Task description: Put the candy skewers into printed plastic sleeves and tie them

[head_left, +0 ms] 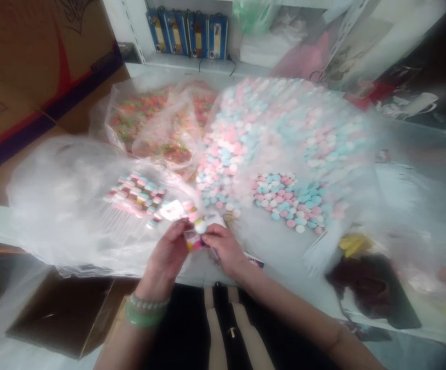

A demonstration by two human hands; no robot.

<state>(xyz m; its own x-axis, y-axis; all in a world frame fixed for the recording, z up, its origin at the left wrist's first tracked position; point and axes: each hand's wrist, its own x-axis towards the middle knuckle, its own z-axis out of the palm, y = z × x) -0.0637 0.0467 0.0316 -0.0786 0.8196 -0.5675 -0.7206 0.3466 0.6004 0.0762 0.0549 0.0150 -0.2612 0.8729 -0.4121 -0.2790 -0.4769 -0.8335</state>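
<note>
My left hand (pixel 168 253) and my right hand (pixel 224 247) meet at the near edge of the white table (pixel 280 252). Both are closed in a pinch on one small clear packet of coloured candies (pixel 196 237) held between them. The left wrist wears a green bangle and a bead bracelet. Just beyond the hands lies a pile of filled small packets (pixel 138 194) on a clear plastic bag. To the right, loose pink, blue and white round candies (pixel 290 200) are spread out. The picture is blurred.
A large clear bag of pink and blue candies (pixel 280 123) and a bag of orange and green ones (pixel 157 123) lie further back. Cardboard boxes (pixel 22 77) stand at left, a brown box (pixel 64 313) sits below the table. Blue packages (pixel 192 33) stand on the shelf. A dark object (pixel 369 288) lies at right.
</note>
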